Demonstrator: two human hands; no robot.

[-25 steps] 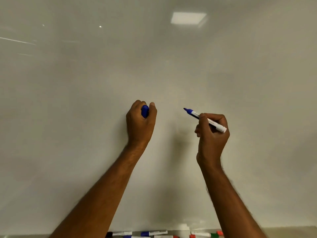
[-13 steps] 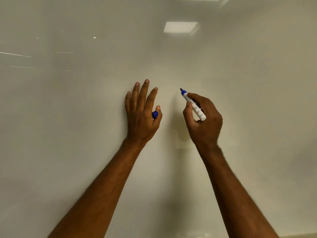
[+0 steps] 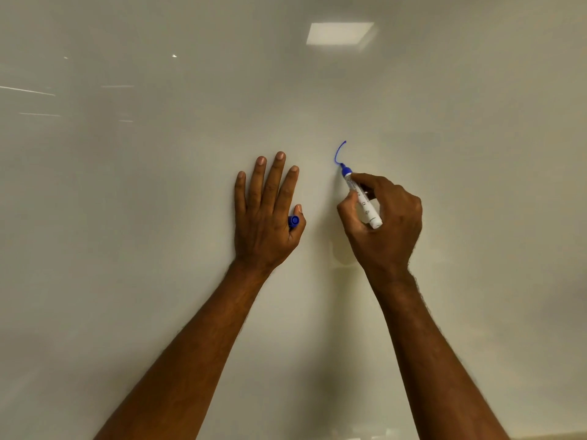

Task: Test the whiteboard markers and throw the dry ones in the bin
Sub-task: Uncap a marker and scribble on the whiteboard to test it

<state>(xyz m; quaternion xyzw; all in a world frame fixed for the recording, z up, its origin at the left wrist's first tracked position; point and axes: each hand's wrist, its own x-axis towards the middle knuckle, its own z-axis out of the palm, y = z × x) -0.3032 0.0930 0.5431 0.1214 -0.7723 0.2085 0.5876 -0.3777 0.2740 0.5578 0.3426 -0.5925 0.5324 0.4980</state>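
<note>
A white whiteboard (image 3: 158, 217) fills the view. My right hand (image 3: 384, 223) grips a blue whiteboard marker (image 3: 360, 195) with a white barrel, its tip touching the board. Above the tip runs a short curved blue line (image 3: 339, 152). My left hand (image 3: 266, 214) lies flat against the board with its four fingers straight and spread, while the thumb pinches the marker's blue cap (image 3: 293, 221) against the side of the hand.
A ceiling light's reflection (image 3: 340, 33) shows on the glossy board at the top. A pale strip at the bottom right corner (image 3: 552, 436) lies below the board's lower edge. No tray, other markers or bin are in view.
The marker tip has met the board and drawn a short curved blue stroke downward. One second ago my left hand was curled round the cap; since then it has lain flat on the board.
</note>
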